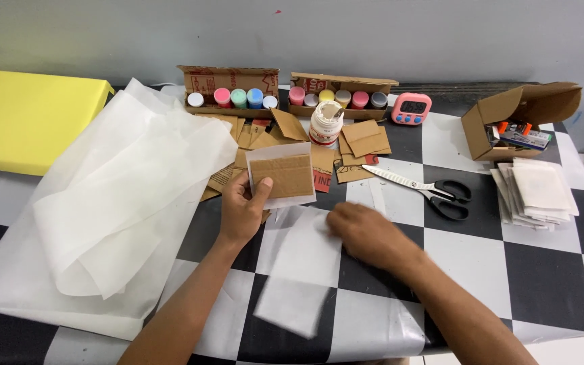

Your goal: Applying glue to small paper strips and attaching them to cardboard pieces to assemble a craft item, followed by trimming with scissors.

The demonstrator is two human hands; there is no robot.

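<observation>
Cardboard piece [289, 176] in left hand [241, 211]

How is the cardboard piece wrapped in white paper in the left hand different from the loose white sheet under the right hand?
The paper-wrapped brown cardboard rectangle is held up off the table by the left hand; the loose translucent white sheet lies flat on the checkered tablecloth under the right hand. The wrapped piece is smaller and shows brown through; the sheet is longer and encloses nothing. Both are thin white paper.
</observation>
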